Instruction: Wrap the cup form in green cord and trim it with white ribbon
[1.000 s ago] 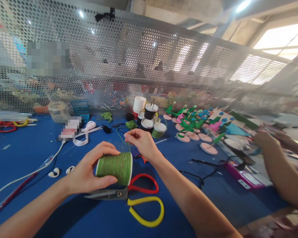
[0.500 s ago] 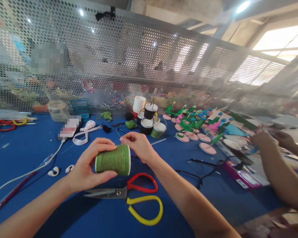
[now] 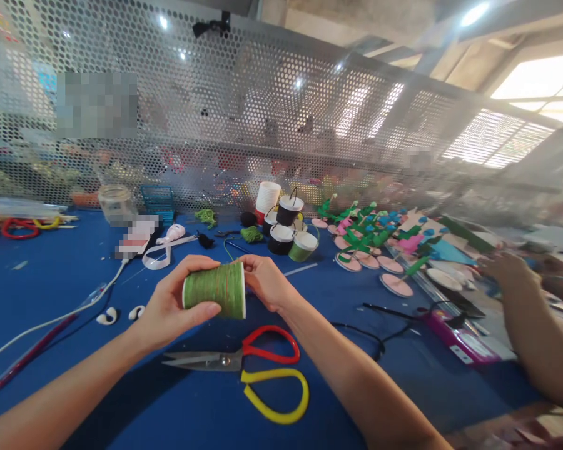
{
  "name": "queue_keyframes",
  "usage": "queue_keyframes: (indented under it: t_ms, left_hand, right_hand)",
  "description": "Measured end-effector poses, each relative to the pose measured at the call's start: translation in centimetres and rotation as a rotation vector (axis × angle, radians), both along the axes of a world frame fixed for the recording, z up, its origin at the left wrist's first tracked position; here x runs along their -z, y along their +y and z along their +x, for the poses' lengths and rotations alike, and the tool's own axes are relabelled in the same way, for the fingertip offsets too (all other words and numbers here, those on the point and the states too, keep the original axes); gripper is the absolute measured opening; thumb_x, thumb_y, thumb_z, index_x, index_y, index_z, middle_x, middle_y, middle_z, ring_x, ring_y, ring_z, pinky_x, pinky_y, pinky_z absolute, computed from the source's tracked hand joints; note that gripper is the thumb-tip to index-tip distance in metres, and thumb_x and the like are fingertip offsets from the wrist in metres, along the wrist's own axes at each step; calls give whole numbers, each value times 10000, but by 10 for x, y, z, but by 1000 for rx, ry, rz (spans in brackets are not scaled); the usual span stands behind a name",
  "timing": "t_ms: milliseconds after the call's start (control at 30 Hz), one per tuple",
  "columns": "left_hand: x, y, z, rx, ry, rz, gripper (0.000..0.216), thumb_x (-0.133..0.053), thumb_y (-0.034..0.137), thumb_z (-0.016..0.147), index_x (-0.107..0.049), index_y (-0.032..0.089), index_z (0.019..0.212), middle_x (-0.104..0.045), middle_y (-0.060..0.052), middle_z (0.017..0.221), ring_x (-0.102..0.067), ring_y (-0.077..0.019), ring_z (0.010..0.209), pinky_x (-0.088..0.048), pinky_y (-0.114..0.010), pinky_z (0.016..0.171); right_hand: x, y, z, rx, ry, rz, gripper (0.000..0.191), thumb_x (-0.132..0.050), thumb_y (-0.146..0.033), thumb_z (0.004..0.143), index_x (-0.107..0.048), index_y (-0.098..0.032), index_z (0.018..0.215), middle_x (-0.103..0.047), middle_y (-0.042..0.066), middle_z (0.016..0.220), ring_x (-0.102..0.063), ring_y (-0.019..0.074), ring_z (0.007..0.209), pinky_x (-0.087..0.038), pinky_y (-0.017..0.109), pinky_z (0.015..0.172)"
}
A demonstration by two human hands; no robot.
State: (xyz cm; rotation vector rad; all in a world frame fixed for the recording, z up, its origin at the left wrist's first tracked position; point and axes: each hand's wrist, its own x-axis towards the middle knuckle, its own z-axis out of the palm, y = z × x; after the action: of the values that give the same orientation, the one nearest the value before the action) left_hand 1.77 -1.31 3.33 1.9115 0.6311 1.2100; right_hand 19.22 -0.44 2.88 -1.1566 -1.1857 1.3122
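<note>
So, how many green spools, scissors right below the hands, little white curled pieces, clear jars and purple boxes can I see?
Green spool: 1
Scissors: 1
White curled pieces: 2
Clear jar: 1
Purple box: 1
Total: 6

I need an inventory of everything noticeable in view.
Spool: one, green, centre
Near scissors: one, red, yellow and grey, below spool
Handles: two, red, yellow, far left
Buckets: several, black, green, back centre
Cup stack: one, white, behind buckets
Yarn clumps: several, green, black, behind spool
Figures: many, multicoloured, right of buckets
Phone: one, blurred, left
Ribbon: one, white, beside phone
Jar: one, clear, back left
Basket: one, blue, beside jar
Box: one, purple, right
Panel: one, grey, back
Table: one, blue, underneath
Co-worker's arms: two, right edge
Left hand: one, around spool
Right hand: one, beside spool
</note>
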Motion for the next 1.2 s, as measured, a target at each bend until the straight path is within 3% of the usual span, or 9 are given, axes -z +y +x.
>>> queue_keyframes:
  t_ms: [233, 400, 467, 567, 700, 833, 1000, 1100, 1200]
  left_hand:
    - [0, 3, 0, -35, 20, 72, 381, -693, 326, 682, -529, 224, 1010, -545, -61, 1015, -530, -216, 961, -455, -329, 809]
    - [3, 8, 0, -166, 10, 1, 413, -689, 363, 673, -512, 210, 1014, -529, -58, 1021, -536, -205, 910, -471, -319, 759]
    - [5, 8, 1, -188, 12, -44, 402, -681, 348, 682, -505, 213, 1016, -520, -48, 1016, -542, -188, 871, -478, -304, 730]
    - [8, 8, 2, -170, -1, -72, 431, -683, 330, 682, -480, 225, 1047, -525, -34, 992, -557, -168, 808, -493, -294, 691]
    - [10, 7, 2, -164, 48, 10, 503, -719, 309, 641, -478, 222, 1073, -522, -60, 1060, -552, -216, 948, -482, -368, 808]
    - [8, 9, 0, -105, 40, -113, 609, -745, 347, 607, -448, 242, 1128, -509, -82, 1143, -527, -246, 1040, -449, -407, 884]
    - [3, 8, 1, 45, -83, -488, 463, -609, 464, 724, -448, 253, 1104, -593, -60, 962, -597, -201, 834, -528, -340, 680]
    - [0, 7, 4, -10, -96, -473, 421, -654, 420, 686, -478, 234, 1020, -592, -35, 867, -586, -178, 764, -512, -302, 630]
    - [0, 6, 7, -42, -103, -416, 435, -706, 351, 631, -475, 221, 976, -570, -4, 805, -562, -147, 704, -490, -279, 625]
  right_hand:
    - [0, 0, 4, -24, -222, 15, 87, -612, -237, 635, -553, -174, 620, -565, -42, 495, -493, 92, 464, -392, 218, 482]
    - [-16, -1, 26, 86, -469, 94, 256, -644, -242, 674, -496, -194, 470, -513, -33, 419, -441, 93, 429, -345, 226, 483]
    - [-25, -6, 31, 108, -510, 173, 261, -569, -327, 756, -549, -188, 536, -564, -9, 490, -477, 106, 472, -362, 234, 506]
    - [-32, -17, 26, -7, -410, 284, 332, -482, -452, 802, -623, -159, 735, -633, 29, 674, -550, 129, 616, -405, 243, 566]
    - [-26, -26, 7, -247, -201, 242, 324, -619, -456, 694, -627, -151, 804, -634, 18, 745, -557, 138, 686, -437, 271, 661]
    - [-18, -26, -2, -172, -229, 302, 189, -600, -333, 718, -622, -166, 803, -604, -2, 708, -528, 127, 658, -431, 267, 649]
    - [-19, -29, 0, -88, -542, 491, 90, -613, -247, 710, -608, -179, 651, -574, 19, 722, -511, 148, 703, -421, 287, 682]
    - [-21, -27, 5, -193, -468, 425, 146, -632, -328, 713, -632, -183, 729, -613, 22, 746, -554, 163, 737, -441, 299, 710]
    - [-26, -24, 14, -136, -329, 328, 305, -586, -472, 734, -623, -170, 756, -628, 20, 713, -565, 149, 687, -450, 278, 662]
